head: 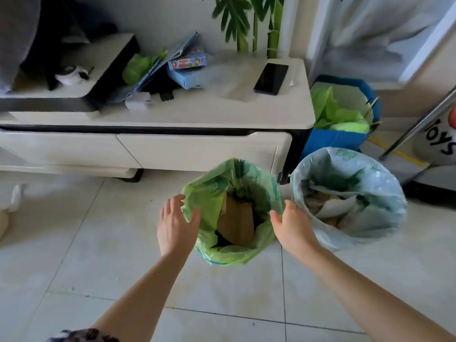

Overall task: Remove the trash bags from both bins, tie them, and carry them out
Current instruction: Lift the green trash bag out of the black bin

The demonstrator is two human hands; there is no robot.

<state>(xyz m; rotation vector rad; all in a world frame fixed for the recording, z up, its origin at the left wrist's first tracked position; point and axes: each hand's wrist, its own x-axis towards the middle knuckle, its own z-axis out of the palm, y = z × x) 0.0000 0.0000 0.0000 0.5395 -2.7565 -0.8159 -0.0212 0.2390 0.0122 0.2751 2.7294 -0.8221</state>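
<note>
Bare forearms reaching down over pale floor tiles point(98, 243). Left hand point(176, 224) spread, fingers straight, thumb at the near-left rim of the green bag point(264, 183); nothing yet in its grip. Right hand point(292, 224) likewise spread beside the bag's right rim, touching or just short of it, impossible to say which; nothing held.

Green bag still seated in its bin, lip folded over the edge, brown cardboard point(237, 220) standing on end inside. Just beside it to the right, the pale bag point(370, 174) in the second bin, also still in place, paper scraps showing.

Risks from here: thin film tearing on a cardboard corner if pulled up quickly; the folded lip snagging on the rim and dragging the bin up with it; a one-sided pull tipping the bin toward its neighbour and spilling scraps across the tiles. Both bags fairly full, so little slack likely left for a knot.

Behind, a low white table point(197, 114) carrying a dark phone point(271, 79), boxes point(186, 67) and loose books. To its right, a blue bag point(333, 139) stuffed with green tissue. Bamboo stalks point(274, 25) against the far wall.
</note>
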